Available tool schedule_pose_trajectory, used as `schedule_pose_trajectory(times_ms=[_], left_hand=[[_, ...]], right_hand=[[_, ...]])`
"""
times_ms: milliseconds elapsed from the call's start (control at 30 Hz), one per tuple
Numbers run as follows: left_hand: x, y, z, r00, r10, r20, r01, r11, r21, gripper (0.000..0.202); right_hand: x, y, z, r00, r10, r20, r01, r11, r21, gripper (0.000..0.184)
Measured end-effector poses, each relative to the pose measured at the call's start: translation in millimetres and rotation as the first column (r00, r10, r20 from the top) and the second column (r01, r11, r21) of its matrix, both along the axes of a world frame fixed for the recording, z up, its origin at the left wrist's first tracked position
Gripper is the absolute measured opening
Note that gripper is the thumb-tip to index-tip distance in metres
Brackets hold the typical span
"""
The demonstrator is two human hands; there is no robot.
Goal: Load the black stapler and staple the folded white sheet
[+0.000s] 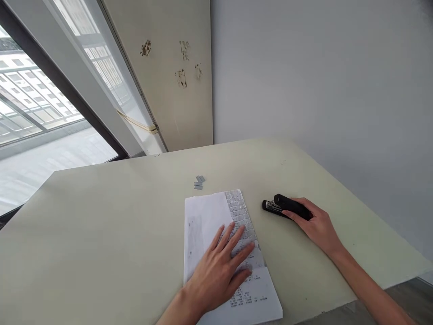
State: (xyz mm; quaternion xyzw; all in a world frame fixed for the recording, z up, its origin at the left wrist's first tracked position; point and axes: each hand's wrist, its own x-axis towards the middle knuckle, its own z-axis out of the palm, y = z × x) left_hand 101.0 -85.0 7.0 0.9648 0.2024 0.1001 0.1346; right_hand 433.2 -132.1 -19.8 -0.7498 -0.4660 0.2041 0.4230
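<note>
My left hand (223, 266) lies with fingers spread over a stack of printed paper sheets (206, 210), covering part of the print. Down the right side of the top sheet runs a strip of grey pattern and text. To the right of the papers, my right hand (316, 225) is wrapped round a black stapler (292, 206). Its front end points left, and a gap shows between its upper arm and base. Beyond the top edge of the papers lie several small grey strips of staples (199, 183).
The pale table (101, 239) carries all of these things. A grey wall (321, 81) rises behind its right side. At the back stands a cream panel (176, 108) with brown scuffed patches. A window (37, 90) with a dark frame is on the left.
</note>
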Motion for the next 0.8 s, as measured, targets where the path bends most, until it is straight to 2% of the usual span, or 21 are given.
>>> schedule_pose_trajectory(times_ms=[67,167,267,300,367,467,567,633,700,733,800], left_hand=[[-11,9,4.8,1.0,0.024,-0.01,-0.024,1.0,0.01,0.059],[-41,20,10.6,0.998,0.039,-0.038,-0.038,0.999,0.024,0.071],[-53,22,7.8,0.998,0.03,-0.06,-0.028,0.999,0.026,0.083],[-48,22,4.6,0.998,0.036,-0.054,-0.035,0.999,0.018,0.083],[-21,20,-3.9,0.999,0.044,-0.022,-0.044,0.999,-0.014,0.081],[45,22,-17.4,0.999,0.008,0.039,-0.005,0.997,-0.082,0.079],[112,26,-24.4,0.993,0.016,0.12,0.001,0.991,-0.137,0.076],[138,27,-24.4,0.979,0.02,0.201,0.016,0.984,-0.176,0.073],[138,28,-22.6,0.956,0.03,0.291,0.039,0.973,-0.228,0.063],[128,30,-21.7,0.941,0.055,0.334,0.037,0.964,-0.264,0.056],[95,38,-20.6,0.909,0.157,0.385,-0.007,0.932,-0.363,0.044]], right_hand=[[1,-2,1.4,0.995,-0.063,-0.08,0.063,0.998,-0.003,0.05],[3,-7,5.4,0.977,-0.155,-0.147,0.157,0.988,0.006,0.052],[4,-15,12.0,0.969,-0.175,-0.172,0.181,0.983,0.024,0.052],[3,-17,15.3,0.969,-0.167,-0.183,0.175,0.984,0.028,0.051],[2,-20,24.0,0.972,-0.125,-0.2,0.136,0.99,0.039,0.05],[-2,-18,42.1,0.981,-0.036,-0.189,0.053,0.995,0.088,0.046],[-10,-14,60.8,0.99,0.01,-0.139,0.009,0.991,0.135,0.041],[-16,-12,70.3,0.994,0.027,-0.109,-0.01,0.988,0.152,0.04],[-23,-10,76.1,0.994,0.037,-0.104,-0.02,0.988,0.153,0.039],[-26,-9,77.6,0.993,0.043,-0.109,-0.027,0.989,0.148,0.039],[-36,-5,77.9,0.989,0.084,-0.12,-0.068,0.989,0.13,0.037]])
